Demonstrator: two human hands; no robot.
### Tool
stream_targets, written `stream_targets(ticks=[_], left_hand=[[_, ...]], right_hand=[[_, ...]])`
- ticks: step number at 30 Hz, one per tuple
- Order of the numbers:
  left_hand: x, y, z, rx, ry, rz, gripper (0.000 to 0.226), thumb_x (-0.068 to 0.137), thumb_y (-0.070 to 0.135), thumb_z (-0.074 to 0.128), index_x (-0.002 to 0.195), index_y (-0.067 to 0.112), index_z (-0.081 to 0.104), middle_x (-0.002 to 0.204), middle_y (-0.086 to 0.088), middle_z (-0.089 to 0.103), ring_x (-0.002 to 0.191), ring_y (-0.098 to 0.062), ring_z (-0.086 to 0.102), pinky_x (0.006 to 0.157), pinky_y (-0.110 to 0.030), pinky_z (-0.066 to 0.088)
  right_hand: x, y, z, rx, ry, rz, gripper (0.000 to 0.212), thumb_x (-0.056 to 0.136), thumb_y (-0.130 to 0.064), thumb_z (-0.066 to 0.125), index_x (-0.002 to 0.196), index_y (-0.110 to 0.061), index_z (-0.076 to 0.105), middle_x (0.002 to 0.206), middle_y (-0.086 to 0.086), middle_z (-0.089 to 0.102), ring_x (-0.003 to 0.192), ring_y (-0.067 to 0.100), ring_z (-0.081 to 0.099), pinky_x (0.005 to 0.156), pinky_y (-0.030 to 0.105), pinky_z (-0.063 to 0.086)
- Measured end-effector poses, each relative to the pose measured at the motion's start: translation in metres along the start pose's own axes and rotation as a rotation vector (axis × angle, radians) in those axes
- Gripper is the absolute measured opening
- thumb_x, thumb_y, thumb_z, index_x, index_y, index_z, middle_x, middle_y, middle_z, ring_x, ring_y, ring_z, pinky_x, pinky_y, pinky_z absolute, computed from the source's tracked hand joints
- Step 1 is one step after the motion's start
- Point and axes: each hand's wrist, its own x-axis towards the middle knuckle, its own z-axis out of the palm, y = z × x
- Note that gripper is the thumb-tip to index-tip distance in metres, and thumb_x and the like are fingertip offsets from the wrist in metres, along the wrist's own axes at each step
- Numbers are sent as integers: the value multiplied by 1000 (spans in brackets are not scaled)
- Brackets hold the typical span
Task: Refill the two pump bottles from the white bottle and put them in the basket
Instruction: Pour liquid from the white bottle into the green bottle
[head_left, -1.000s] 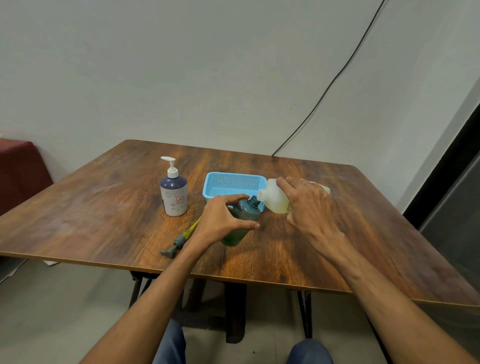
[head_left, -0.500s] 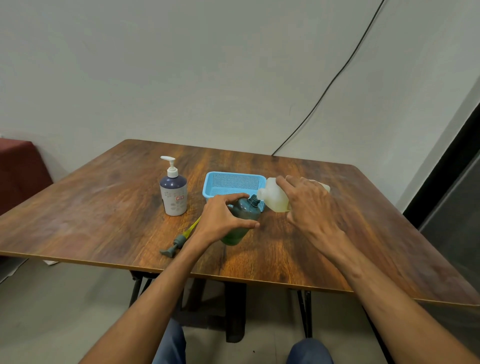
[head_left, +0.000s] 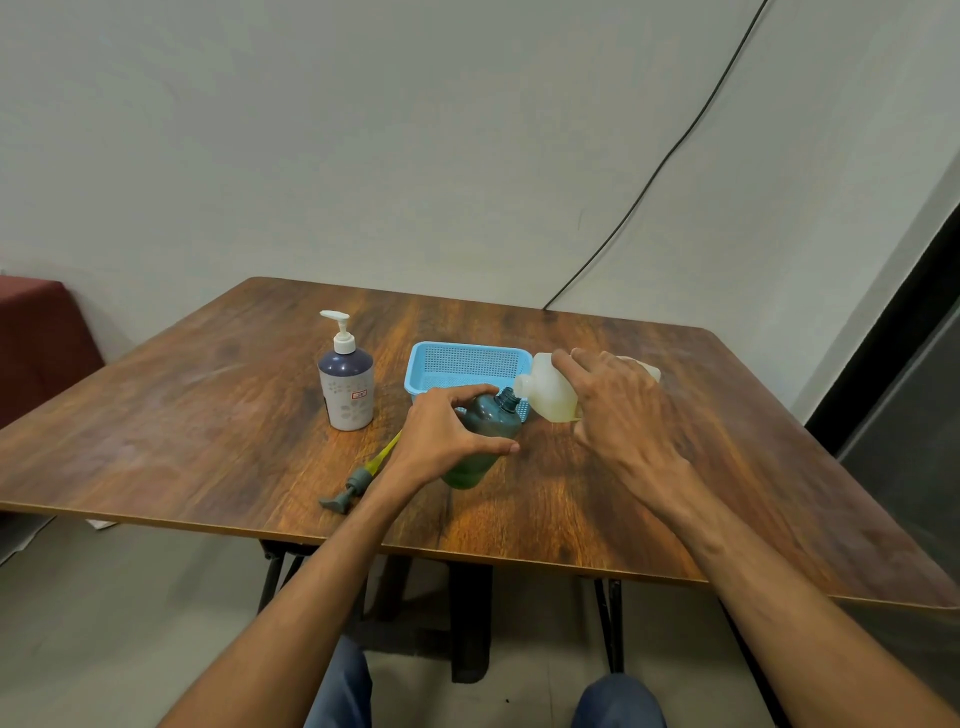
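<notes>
A person sits at a wooden tabletop (head_left: 208, 415). The left hand (head_left: 441, 441) grips a green bottle (head_left: 485, 431), uncapped and leaning right. The right hand (head_left: 618, 410) holds the white bottle (head_left: 545, 395) tipped on its side, its mouth just beside the green neck. A blue basket (head_left: 470, 344) sits just behind. A second pump bottle (head_left: 347, 384) stands upright on the left, and a loose pump (head_left: 348, 486) lies nearby. The likely risk is that the narrow mouths are not lined up, so liquid could run down the green bottle onto the tabletop.

Plain indoor room: a wood-grain table (head_left: 208, 415) is standing before a bare grey wall (head_left: 363, 130), a black cable (head_left: 661, 169) trailing down.
</notes>
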Motion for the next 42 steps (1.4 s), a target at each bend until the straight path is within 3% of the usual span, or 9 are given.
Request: stream_targets(ticks=[5,24,29,37,42], left_hand=[[1,-1,0,-5,-5,3,77,61,42,93,130,30,63,135,8,62,112,-2,53,89,-15,47],[1,0,1,-11,-4,1,78,61,40,93,131,27,62,136,7,61,115,-1,52,91,-16,47],[1,1,1,-17,6,-3,78,62,38,93,132,26,62,135,7,61,113,0,52,86,-9,44],[1,4,0,-26,6,1,78,61,40,93,131,26,63,134,6,63,116,-6,56,96,-27,54],[0,5,1,-31,12,4,78,61,39,93,132,25,63,135,6,62,118,-8,57,97,-29,55]], right_hand=[[-1,0,-1,-12,7,-9,71,66,-14,82,130,-18,54,121,7,66,97,32,64,81,43,50],[0,1,0,-3,9,-11,72,66,-14,83,132,-18,53,125,9,65,100,33,64,85,44,50],[-1,2,0,-26,14,-10,74,66,-16,85,132,-18,53,125,8,65,100,32,64,86,45,51],[0,3,-1,-18,16,-7,74,64,-15,85,131,-19,53,124,7,65,99,31,64,86,44,50],[1,4,0,-32,15,-12,73,63,-15,85,129,-19,53,123,7,65,96,31,64,83,44,50]])
